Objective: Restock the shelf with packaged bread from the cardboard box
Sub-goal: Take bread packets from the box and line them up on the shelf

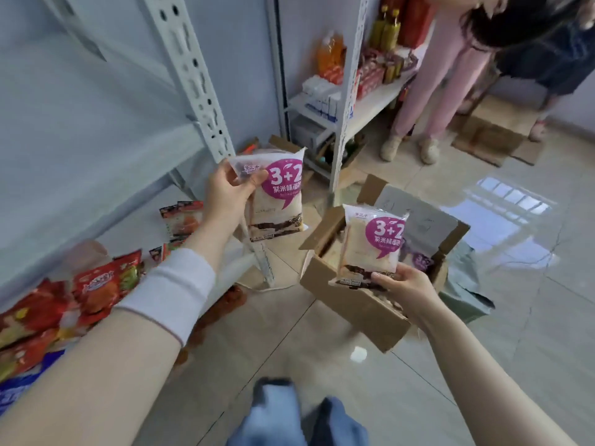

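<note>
Left grip [225, 194] on glossy, perhaps plastic packet [280, 217]

The left bread packet [279, 204] is whitish, with a magenta speech-bubble patch bearing white "3+2" lettering and a dark brown band near its bottom. The right bread packet [376, 246] shows the same magenta patch, white lettering and dark band. The cardboard box [354, 313] is plain brown. The shelf upright [190, 75] is white with rows of dark slots. The snack packets [99, 281] are red. The floor tiles [483, 333] are glossy beige with thin dark lines.
</note>
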